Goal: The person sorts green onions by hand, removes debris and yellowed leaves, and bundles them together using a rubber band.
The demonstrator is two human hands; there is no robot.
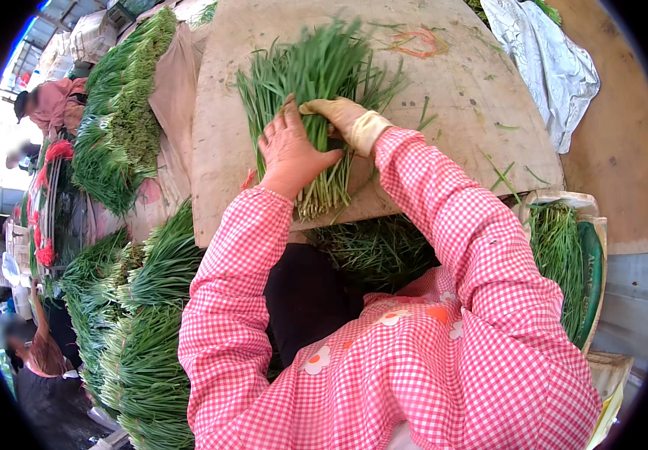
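Observation:
A thick bunch of green garlic chives (305, 71) lies on the wooden board, its pale cut ends (324, 196) toward me. My bare left hand (291, 148) lies on the bunch's left side, fingers stretched out and thumb spread across the stems. From the right, my right hand (345, 120), in a yellowish glove, curls round the leaves close to the left fingertips. Part of the right fingers is hidden in the bunch. The leaf tips are blurred.
Orange-red ties (419, 43) and stray leaves lie on the board (474, 112). Tied chive bunches (147, 367) are stacked at left. A container of chives (556, 255) stands at right, below a silvery sheet (541, 60). Loose leaves (376, 251) lie under the board's near edge. Other people are at far left.

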